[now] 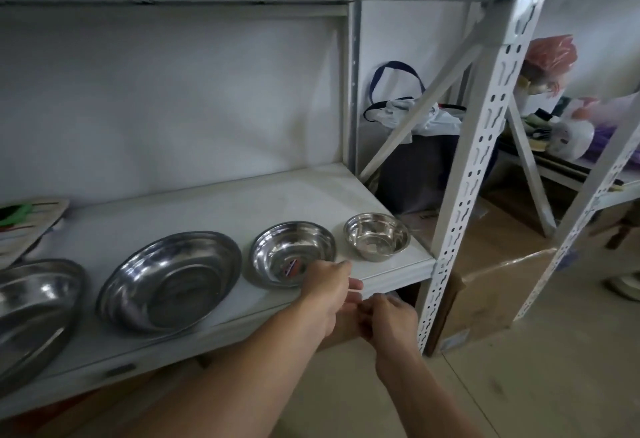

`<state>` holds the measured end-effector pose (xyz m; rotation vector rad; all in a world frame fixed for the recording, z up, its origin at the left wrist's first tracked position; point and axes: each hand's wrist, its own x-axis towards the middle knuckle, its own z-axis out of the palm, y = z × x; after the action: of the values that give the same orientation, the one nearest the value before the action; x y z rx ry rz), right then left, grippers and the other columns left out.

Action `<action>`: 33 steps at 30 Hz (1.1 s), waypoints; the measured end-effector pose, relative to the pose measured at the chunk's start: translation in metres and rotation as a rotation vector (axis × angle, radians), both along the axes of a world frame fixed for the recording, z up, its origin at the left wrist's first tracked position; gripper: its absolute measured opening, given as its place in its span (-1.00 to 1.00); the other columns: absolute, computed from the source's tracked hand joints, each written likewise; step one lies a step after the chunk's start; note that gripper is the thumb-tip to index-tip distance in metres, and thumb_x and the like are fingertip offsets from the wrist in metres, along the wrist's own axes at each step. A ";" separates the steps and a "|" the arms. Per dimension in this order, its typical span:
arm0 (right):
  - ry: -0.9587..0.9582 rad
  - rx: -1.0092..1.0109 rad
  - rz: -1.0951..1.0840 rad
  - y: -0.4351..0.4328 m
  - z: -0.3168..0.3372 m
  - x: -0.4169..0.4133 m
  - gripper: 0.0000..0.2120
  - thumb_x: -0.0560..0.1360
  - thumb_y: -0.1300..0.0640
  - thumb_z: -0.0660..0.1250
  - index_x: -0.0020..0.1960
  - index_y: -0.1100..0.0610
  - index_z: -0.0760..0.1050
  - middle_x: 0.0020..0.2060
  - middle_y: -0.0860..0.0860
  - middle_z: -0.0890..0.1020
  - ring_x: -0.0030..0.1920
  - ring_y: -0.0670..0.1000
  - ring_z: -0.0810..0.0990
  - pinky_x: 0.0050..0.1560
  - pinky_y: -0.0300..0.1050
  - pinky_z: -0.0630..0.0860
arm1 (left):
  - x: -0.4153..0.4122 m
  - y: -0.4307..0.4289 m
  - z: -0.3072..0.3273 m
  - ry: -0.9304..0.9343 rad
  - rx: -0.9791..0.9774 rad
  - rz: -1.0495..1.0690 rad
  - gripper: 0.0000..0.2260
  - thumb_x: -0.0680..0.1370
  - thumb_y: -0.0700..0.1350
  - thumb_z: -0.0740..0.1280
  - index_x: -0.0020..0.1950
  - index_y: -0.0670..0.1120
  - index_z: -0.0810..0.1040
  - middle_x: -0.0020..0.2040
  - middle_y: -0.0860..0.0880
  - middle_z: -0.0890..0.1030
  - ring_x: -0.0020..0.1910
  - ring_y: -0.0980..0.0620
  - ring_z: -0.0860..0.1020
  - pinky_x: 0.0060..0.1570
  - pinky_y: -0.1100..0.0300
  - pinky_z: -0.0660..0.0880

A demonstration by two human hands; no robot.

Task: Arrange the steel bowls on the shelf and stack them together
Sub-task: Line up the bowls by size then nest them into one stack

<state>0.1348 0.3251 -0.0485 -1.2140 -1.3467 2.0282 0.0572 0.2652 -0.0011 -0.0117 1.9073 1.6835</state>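
Several steel bowls stand in a row on the white shelf (221,209), shrinking from left to right. The biggest bowl (31,302) is cut off at the left edge; then come a large bowl (169,281), a medium bowl (287,250) with a sticker inside, and a small bowl (375,236) near the shelf's right end. My left hand (329,292) lies over the shelf's front edge, its knuckles against the medium bowl's front right rim; its grip is hidden. My right hand (389,316) hangs just below the shelf edge with curled fingers, close to the left hand.
A perforated white upright (460,202) stands at the shelf's right corner. Behind it are a dark bag (415,167) and a cardboard box (485,285) on the floor. A flat patterned item (24,226) lies at the shelf's back left. Another shelf board runs overhead.
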 end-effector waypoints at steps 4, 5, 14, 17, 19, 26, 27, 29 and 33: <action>-0.026 0.064 0.050 -0.023 0.015 -0.003 -0.79 0.56 0.33 0.21 -0.21 0.24 0.54 -0.24 0.18 0.66 -0.32 0.09 0.54 -0.35 -0.09 0.46 | -0.003 -0.077 0.006 0.005 -0.031 0.096 -0.79 0.66 -0.10 0.24 0.23 -0.15 0.55 -0.07 -0.16 0.70 -0.23 -0.06 0.64 -0.16 0.05 0.66; -0.028 0.086 0.075 -0.031 0.019 -0.005 -0.81 0.58 0.31 0.22 -0.15 0.23 0.56 -0.18 0.18 0.69 -0.29 0.09 0.57 -0.32 -0.08 0.49 | -0.005 -0.096 0.012 0.007 -0.044 0.139 -0.80 0.67 -0.11 0.25 0.22 -0.14 0.56 -0.05 -0.16 0.70 -0.21 -0.07 0.65 -0.13 0.03 0.67; 0.036 0.186 0.285 -0.128 0.043 -0.049 -0.78 0.59 0.25 0.22 0.13 0.27 0.60 -0.10 0.18 0.69 -0.25 0.09 0.64 -0.29 -0.07 0.56 | -0.031 -0.243 0.019 0.015 -0.014 0.379 -0.85 0.66 -0.14 0.27 0.15 -0.14 0.58 -0.01 -0.18 0.69 -0.15 -0.11 0.68 -0.17 0.07 0.68; -0.005 0.223 0.381 -0.176 0.029 -0.095 -0.77 0.58 0.27 0.22 0.13 0.28 0.61 -0.11 0.18 0.69 -0.24 0.09 0.64 -0.29 -0.09 0.57 | -0.064 -0.288 0.007 0.035 -0.045 0.444 -0.88 0.66 -0.14 0.25 0.01 -0.09 0.58 -0.07 -0.16 0.67 -0.19 -0.07 0.65 -0.13 0.06 0.68; -0.009 0.234 0.392 -0.179 0.031 -0.097 -0.79 0.59 0.28 0.23 0.10 0.26 0.62 -0.07 0.20 0.70 -0.23 0.09 0.65 -0.25 -0.08 0.61 | -0.071 -0.295 0.000 0.179 -0.210 0.509 -0.84 0.64 -0.13 0.25 -0.08 -0.06 0.59 -0.14 -0.11 0.66 -0.26 0.01 0.61 -0.24 0.09 0.62; -0.101 0.341 0.535 -0.181 0.025 -0.113 -0.86 0.59 0.25 0.30 0.06 0.27 0.61 -0.09 0.15 0.68 -0.16 0.13 0.73 -0.04 0.08 0.72 | -0.073 -0.324 -0.033 0.115 -0.423 0.718 -0.52 0.50 0.12 0.26 0.23 -0.21 0.57 0.03 -0.18 0.68 -0.11 -0.17 0.67 -0.32 0.11 0.56; -0.114 0.338 0.556 -0.183 0.027 -0.115 -0.89 0.59 0.24 0.33 0.02 0.25 0.61 -0.10 0.15 0.68 -0.16 0.14 0.72 -0.02 0.09 0.72 | -0.074 -0.325 -0.043 0.089 -0.397 0.713 -0.48 0.49 0.14 0.24 0.25 -0.22 0.56 0.06 -0.21 0.67 -0.08 -0.20 0.67 -0.30 0.11 0.56; -0.129 0.329 0.571 -0.185 0.029 -0.120 -0.92 0.58 0.24 0.34 -0.07 0.24 0.58 -0.13 0.17 0.67 -0.16 0.16 0.73 -0.02 0.12 0.73 | -0.076 -0.325 -0.055 0.077 -0.352 0.699 -0.51 0.50 0.13 0.26 0.21 -0.23 0.59 0.04 -0.24 0.67 -0.09 -0.22 0.66 -0.30 0.08 0.59; -0.153 0.338 0.560 -0.187 0.030 -0.129 -0.89 0.53 0.32 0.33 -0.13 0.33 0.60 -0.20 0.27 0.71 -0.19 0.22 0.74 -0.08 0.14 0.74 | -0.076 -0.321 -0.052 0.109 -0.228 0.673 -0.66 0.49 0.07 0.29 0.08 -0.16 0.60 -0.03 -0.26 0.67 -0.14 -0.16 0.66 -0.02 -0.16 0.67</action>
<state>0.0061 0.1383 -0.0184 -0.9201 -2.1957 1.9467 -0.0186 -0.0557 -0.0535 -0.7370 2.3313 1.8805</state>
